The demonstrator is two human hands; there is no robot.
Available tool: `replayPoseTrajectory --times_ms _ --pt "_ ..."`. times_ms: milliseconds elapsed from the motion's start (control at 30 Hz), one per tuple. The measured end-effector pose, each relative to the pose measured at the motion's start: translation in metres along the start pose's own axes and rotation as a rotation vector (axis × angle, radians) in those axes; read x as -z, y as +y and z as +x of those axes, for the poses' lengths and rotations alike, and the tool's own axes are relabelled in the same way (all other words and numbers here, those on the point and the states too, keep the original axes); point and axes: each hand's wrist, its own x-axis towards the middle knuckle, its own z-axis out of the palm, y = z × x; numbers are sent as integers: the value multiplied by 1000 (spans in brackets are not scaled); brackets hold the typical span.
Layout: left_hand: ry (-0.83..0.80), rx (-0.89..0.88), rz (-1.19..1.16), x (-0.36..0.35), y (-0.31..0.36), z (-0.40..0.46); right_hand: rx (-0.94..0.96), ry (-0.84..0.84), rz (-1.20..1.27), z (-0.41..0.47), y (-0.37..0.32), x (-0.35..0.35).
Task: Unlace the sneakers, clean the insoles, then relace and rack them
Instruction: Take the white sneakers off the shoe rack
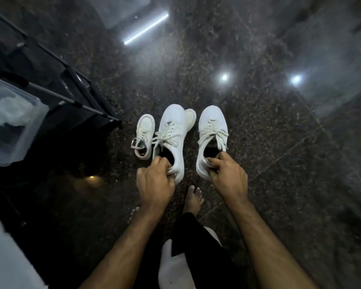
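Here, head view: the left hand point(154, 180) grips the heel of the left sneaker point(171, 138); the right hand point(227, 174) grips the right sneaker point(212, 138), both laced, above the dark floor point(279, 142), beside a smaller shoe point(144, 134).

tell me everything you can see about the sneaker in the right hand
The right sneaker is a white low-top, leather-like by its look, with a smooth rounded toe pointing away from the person. Its pale flat laces are still threaded and tied, with loose ends draped over the sides. The opening looks dark; no insole detail can be made out. The right hand grips its heel, fingers curled over the collar. It hangs over the dark speckled floor, apart from the other sneaker beside it.
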Motion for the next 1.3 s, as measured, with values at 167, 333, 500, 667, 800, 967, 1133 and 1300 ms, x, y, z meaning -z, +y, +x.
replayPoseTrajectory --times_ms 167,333,500,667,800,967,1133,1300 --pt "-67 -86 3 -57 -16 17 -27 -7 -27 28 30 -49" --pt "-40 -212 -28 -153 -51 65 3 -40 -103 71 81 -136" --pt "-47 -300 -13 -221 -48 101 31 14 -191 109 126 -193" --pt "-232 -298 157 -287 -36 142 -38 -17 -166 134 165 -241" --pt "-338 -359 297 -315 -42 157 -10 -129 -178 145 183 -256" --pt "-252 -457 470 -319 -23 166 -21 -151 -235 155 186 -257" --pt "-424 -449 420 -315 -20 173 68 -155 -293 156 184 -258" --pt "-755 -473 300 -304 -25 190 97 -200 -206 152 186 -262"
